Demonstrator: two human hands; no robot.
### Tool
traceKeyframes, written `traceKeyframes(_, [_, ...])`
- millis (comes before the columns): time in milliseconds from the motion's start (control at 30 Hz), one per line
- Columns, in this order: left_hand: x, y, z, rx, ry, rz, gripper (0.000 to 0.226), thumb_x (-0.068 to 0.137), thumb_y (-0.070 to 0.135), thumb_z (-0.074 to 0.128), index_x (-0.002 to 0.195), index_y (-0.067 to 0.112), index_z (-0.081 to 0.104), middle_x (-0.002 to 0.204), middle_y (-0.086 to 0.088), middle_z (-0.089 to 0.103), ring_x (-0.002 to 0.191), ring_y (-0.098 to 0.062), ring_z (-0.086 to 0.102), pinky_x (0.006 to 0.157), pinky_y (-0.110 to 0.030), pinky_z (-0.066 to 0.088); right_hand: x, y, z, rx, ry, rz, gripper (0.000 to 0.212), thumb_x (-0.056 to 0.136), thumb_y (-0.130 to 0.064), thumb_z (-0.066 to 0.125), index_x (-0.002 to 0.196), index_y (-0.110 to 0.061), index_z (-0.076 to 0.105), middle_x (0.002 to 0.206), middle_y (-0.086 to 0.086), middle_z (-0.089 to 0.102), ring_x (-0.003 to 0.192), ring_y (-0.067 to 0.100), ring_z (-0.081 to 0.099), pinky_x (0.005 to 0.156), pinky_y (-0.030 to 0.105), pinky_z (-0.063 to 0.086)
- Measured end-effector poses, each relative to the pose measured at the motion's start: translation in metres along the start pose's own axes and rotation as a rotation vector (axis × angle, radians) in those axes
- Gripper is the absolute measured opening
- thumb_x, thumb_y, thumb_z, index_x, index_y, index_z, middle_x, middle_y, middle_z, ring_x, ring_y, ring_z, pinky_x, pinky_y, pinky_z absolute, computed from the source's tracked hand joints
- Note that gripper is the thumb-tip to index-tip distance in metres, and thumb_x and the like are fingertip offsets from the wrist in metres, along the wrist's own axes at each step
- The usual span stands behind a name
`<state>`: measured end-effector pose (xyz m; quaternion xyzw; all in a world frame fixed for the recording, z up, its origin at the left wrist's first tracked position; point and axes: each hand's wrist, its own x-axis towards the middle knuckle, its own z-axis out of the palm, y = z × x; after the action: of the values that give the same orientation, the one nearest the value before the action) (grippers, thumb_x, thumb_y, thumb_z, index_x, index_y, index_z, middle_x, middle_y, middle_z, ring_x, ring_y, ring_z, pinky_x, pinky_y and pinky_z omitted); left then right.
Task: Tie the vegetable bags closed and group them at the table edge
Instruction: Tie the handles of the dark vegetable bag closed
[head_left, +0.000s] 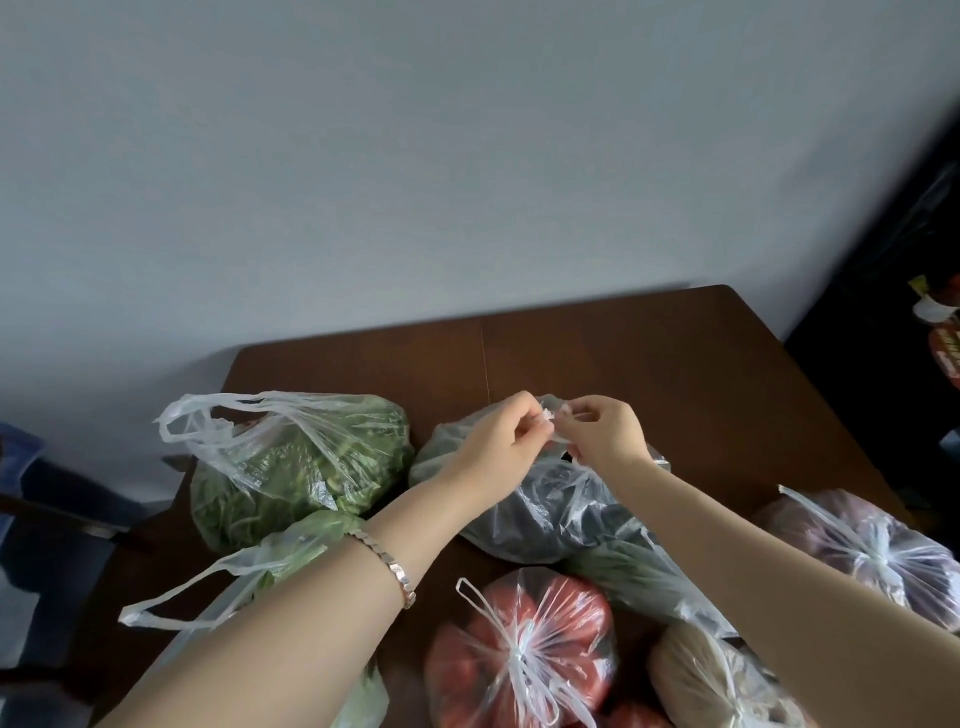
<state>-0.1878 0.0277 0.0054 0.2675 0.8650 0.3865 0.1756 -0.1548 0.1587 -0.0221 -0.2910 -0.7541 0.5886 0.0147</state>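
A clear bag of dark vegetables (545, 514) lies in the middle of the brown table (597, 353). My left hand (501, 439) and my right hand (602, 434) meet above it, each pinching one of the bag's thin white handles (550, 415). To the left sits an untied bag of leafy greens (296, 467) with its handles loose. Another green bag (291, 556) lies under my left forearm. A tied bag of red tomatoes (524, 649) is at the front.
A tied bag of purple-red vegetables (872, 551) sits at the right edge, a bag of brown produce (717, 680) at the front right, and a green-bean bag (634, 577) between them. A chair (57, 499) stands left of the table. Dark shelving with packages (935, 332) is far right.
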Motion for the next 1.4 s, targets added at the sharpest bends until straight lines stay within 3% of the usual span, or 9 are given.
traceKeyframes(233, [0.010,-0.010,-0.003,-0.176,0.273,-0.082,0.010,0.088,0.013,0.060,0.082,0.007,0.065,0.068,0.014,0.056,0.063,0.001,0.053,0.058,-0.002,0.039,-0.012,-0.003,0.000,-0.115,-0.255,-0.163,0.017,0.086,-0.009,0.056,0.089,-0.017,0.070,0.058,-0.005,0.058,0.035,0.000,0.041,0.040,0.012,0.033])
traceKeyframes(333, [0.014,-0.009,-0.001,-0.296,0.301,-0.217,0.016,0.089,0.021,0.060,0.089,0.007,0.068,0.072,0.008,0.061,0.070,-0.005,0.055,0.061,-0.010,0.042,-0.018,0.000,0.000,0.022,-0.267,-0.251,0.033,0.081,0.004,0.060,0.100,-0.022,0.064,0.057,-0.009,0.064,0.051,0.009,0.052,0.051,0.017,0.044])
traceKeyframes(533, [0.015,-0.008,0.001,-0.433,0.261,-0.369,0.010,0.089,0.025,0.060,0.084,0.018,0.065,0.078,0.006,0.062,0.075,-0.009,0.056,0.063,-0.017,0.043,-0.014,0.009,-0.003,0.153,-0.291,-0.264,0.043,0.075,0.015,0.062,0.074,-0.027,0.071,0.072,-0.009,0.074,0.090,0.035,0.068,0.087,0.044,0.054])
traceKeyframes(733, [0.015,-0.012,0.007,-0.528,0.229,-0.423,0.009,0.086,0.024,0.063,0.082,0.016,0.066,0.071,0.002,0.061,0.077,-0.015,0.058,0.074,-0.033,0.051,-0.015,0.010,0.003,0.110,-0.088,-0.352,0.013,0.081,-0.011,0.068,0.073,-0.021,0.065,0.066,-0.007,0.072,0.068,0.013,0.071,0.070,0.030,0.059])
traceKeyframes(867, [0.017,-0.014,0.005,-0.508,0.231,-0.401,0.011,0.085,0.019,0.062,0.077,0.011,0.064,0.063,0.001,0.061,0.061,-0.008,0.057,0.054,-0.011,0.045,-0.014,0.008,0.000,-0.087,-0.050,-0.449,0.023,0.085,-0.019,0.064,0.072,-0.002,0.054,0.066,-0.012,0.066,0.062,0.000,0.064,0.058,0.012,0.050])
traceKeyframes(967, [0.020,-0.020,0.001,-0.234,0.251,-0.287,0.014,0.086,0.020,0.060,0.074,0.013,0.062,0.062,0.003,0.062,0.056,-0.007,0.056,0.049,-0.010,0.041,-0.011,0.005,-0.003,-0.166,0.000,-0.493,0.029,0.089,-0.022,0.057,0.074,0.002,0.060,0.063,-0.004,0.057,0.054,0.004,0.047,0.052,0.011,0.037])
traceKeyframes(1100, [0.047,-0.040,-0.017,-0.018,0.498,-0.263,0.023,0.087,0.020,0.058,0.064,0.014,0.054,0.067,0.002,0.059,0.062,-0.010,0.053,0.052,-0.010,0.040,0.003,-0.008,-0.010,0.396,-0.035,-0.203,0.033,0.088,-0.019,0.055,0.062,0.001,0.056,0.062,0.010,0.049,0.064,0.019,0.042,0.067,0.025,0.036])
traceKeyframes(1167, [0.065,-0.050,-0.019,-0.045,0.536,-0.287,0.026,0.088,0.022,0.056,0.068,0.006,0.055,0.072,-0.009,0.064,0.067,-0.025,0.060,0.059,-0.029,0.048,0.017,-0.002,-0.013,0.491,-0.022,-0.042,0.037,0.087,-0.013,0.057,0.052,-0.012,0.047,0.050,-0.001,0.044,0.060,0.015,0.039,0.065,0.028,0.034])
traceKeyframes(1400, [0.067,-0.129,0.004,-0.201,0.482,-0.817,0.019,0.094,0.021,0.048,0.093,0.002,0.052,0.094,-0.019,0.069,0.051,-0.018,0.061,0.043,-0.026,0.041,0.041,0.088,-0.035,-0.235,0.098,0.253,0.042,0.088,-0.023,0.055,0.053,-0.012,0.034,0.049,0.002,0.032,0.046,0.015,0.028,0.048,0.027,0.023])
